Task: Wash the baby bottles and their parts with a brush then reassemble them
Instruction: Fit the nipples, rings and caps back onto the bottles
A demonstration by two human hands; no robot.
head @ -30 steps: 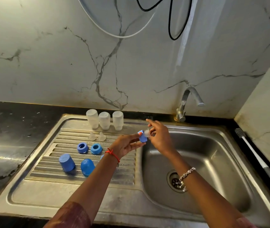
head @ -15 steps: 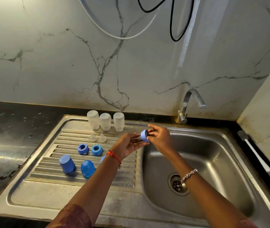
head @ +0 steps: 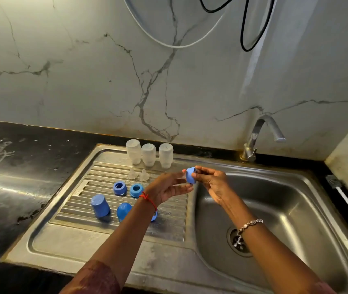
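My right hand (head: 213,183) pinches a blue screw ring (head: 190,175) over the sink basin's left edge. My left hand (head: 166,188) reaches to the ring's left side, and its fingertips pinch a faint clear nipple (head: 177,181) there. Three clear bottles (head: 148,154) stand upside down at the back of the drainboard (head: 67,242). In front of them lie two clear nipples (head: 138,174), two blue rings (head: 119,187) (head: 136,190) and blue caps (head: 100,206) (head: 124,211). A third blue cap (head: 154,217) is mostly hidden behind my left forearm.
The steel sink basin (head: 291,209) with its drain (head: 238,240) lies to the right, and the tap (head: 260,134) stands at its back edge. A white-handled brush (head: 347,200) lies on the dark counter at far right. Black counter (head: 20,166) extends left.
The ring has passed from my left fingers to my right hand and turned side-on. Both hands have stayed over the sink's left edge.
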